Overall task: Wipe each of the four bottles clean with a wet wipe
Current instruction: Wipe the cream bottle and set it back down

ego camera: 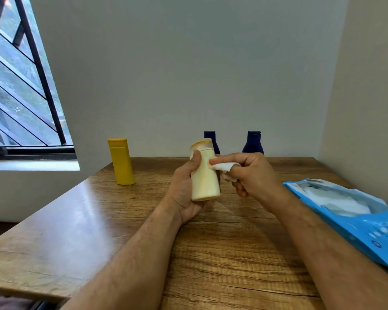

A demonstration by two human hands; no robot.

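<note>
Left hand (185,186): wrapped around pale cream bottle (204,175), thumb laid up the near face just below the cap, fingers curled behind; held upright, clear of the table (99,220).
Right hand (251,173): pinching folded white wet wipe (225,167) between thumb and curled fingers; leading edge of wipe pressed against right shoulder of the cream bottle.
Cream bottle: mid-scene, raised above table centre; translucent orange-tinted cap uppermost, flat base lowest.
Yellow bottle (121,162): standing on the far left part of the table, leaning slightly in the wide view; well apart from both hands.
Left blue bottle (212,139): upright at the far edge by the wall, mostly hidden behind the cream bottle; only cap and shoulder visible.
Right blue bottle (253,143): upright at the far edge, right of the first; lower part hidden behind the right hand.
Wipes pack (345,218): blue, lying flat on the right side of the table, top open, white wipes showing inside.
Window (20,86): far left, dark metal bars across the glass.
</note>
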